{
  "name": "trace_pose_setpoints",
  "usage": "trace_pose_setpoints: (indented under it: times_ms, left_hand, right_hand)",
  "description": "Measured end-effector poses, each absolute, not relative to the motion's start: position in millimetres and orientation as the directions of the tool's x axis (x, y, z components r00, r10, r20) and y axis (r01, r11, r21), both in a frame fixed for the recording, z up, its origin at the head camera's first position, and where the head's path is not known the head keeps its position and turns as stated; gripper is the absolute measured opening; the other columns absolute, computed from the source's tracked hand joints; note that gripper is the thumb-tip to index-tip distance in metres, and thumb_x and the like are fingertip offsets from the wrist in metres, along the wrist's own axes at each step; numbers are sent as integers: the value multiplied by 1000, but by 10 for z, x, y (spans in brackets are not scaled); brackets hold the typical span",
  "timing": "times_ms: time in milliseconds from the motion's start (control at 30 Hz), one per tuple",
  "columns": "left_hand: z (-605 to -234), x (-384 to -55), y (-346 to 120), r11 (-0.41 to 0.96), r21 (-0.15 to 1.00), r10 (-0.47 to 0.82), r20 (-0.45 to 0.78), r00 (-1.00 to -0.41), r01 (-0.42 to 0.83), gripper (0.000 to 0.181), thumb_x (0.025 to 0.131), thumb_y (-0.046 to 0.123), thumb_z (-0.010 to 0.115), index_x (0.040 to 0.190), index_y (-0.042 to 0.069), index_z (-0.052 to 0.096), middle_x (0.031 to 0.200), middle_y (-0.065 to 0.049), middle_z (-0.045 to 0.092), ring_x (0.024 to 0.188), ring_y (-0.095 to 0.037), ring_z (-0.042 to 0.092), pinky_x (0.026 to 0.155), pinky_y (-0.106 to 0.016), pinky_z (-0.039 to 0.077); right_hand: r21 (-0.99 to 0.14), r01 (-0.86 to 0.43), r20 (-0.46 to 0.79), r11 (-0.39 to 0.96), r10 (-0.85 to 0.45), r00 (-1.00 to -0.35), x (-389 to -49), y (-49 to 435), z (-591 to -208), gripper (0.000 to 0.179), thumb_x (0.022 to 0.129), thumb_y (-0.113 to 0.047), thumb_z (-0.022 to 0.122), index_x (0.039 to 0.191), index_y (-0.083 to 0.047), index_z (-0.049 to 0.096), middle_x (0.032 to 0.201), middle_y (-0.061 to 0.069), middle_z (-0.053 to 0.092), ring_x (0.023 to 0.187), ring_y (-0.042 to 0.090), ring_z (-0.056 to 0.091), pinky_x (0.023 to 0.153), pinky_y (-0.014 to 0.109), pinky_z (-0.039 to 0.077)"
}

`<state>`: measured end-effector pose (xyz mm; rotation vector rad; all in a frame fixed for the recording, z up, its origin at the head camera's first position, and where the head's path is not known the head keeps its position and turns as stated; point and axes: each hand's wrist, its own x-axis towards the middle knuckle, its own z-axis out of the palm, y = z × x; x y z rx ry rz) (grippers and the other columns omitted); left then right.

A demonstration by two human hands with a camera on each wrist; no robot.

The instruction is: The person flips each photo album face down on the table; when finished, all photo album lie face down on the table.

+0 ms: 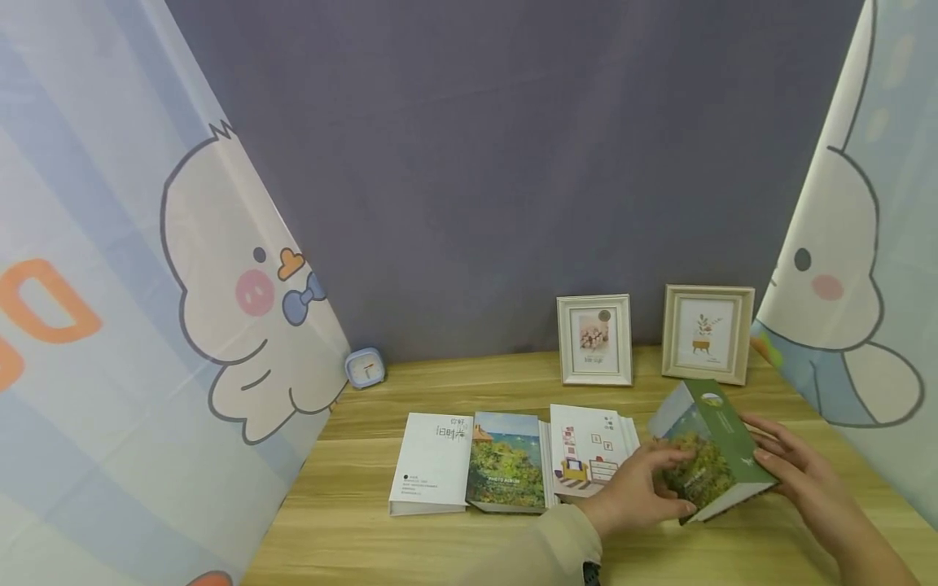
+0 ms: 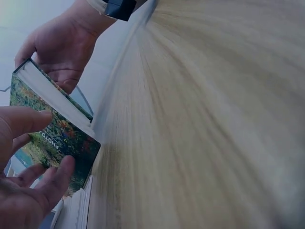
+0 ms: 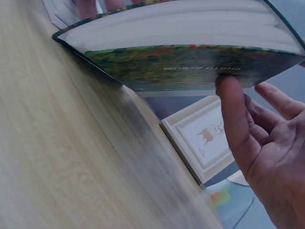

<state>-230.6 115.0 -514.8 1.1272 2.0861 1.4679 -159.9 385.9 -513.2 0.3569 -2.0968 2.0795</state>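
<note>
A thick photo album (image 1: 703, 456) with a garden-picture front and a green spine stands tilted between both hands at the right of the table. My left hand (image 1: 645, 484) holds it from the front cover, its thumb near the lower edge; the left wrist view shows the thumb and fingers (image 2: 59, 179) spread on that cover. From the other side my right hand (image 1: 802, 476) holds the album, fingers at the spine and back cover. In the right wrist view its thumb (image 3: 233, 114) touches the cover under the white pages.
Left of the hands lie a white album (image 1: 428, 464), a garden-picture album (image 1: 506, 464) and a white album with a room drawing (image 1: 589, 448). Behind stand two photo frames (image 1: 595, 340) and, far left, a blue clock (image 1: 365, 368). Printed curtains (image 1: 110, 203) border the wooden table (image 1: 352, 529).
</note>
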Motion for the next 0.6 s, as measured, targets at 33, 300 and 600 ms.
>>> trace_pose_setpoints:
  times_ms: [33, 300, 600]
  left_hand:
    - [-5150, -2306, 1154, 159, 897, 768, 150, -623, 412, 64, 92, 3, 80, 150, 19, 58, 156, 7, 40, 120, -1, 56, 78, -13, 56]
    - [-5149, -2304, 1160, 255, 866, 774, 84, -628, 430, 57, 94, 8, 78, 147, 19, 62, 156, 11, 39, 89, 3, 64, 75, -10, 55]
    - [-5149, -2276, 1163, 340, 842, 777, -1, -630, 418, 53, 98, 15, 76, 148, 23, 61, 156, 12, 38, 110, 4, 61, 76, -11, 55]
  right_hand:
    - [-961, -277, 276, 24, -44, -960, -1596, 3868, -5135, 56, 112, 1, 40, 161, -26, 43, 134, -25, 62, 104, 6, 70, 72, 32, 62]
    - [-955, -175, 186, 240, 26, -982, -1569, 3940, -5167, 53, 112, -8, 49, 163, -19, 40, 125, -32, 60, 104, -5, 63, 76, 21, 58]
    - [-938, -25, 70, 345, 119, -990, -1560, 4012, -5202, 48, 112, -22, 53, 159, -32, 48, 111, -26, 56, 92, 3, 63, 71, 28, 59]
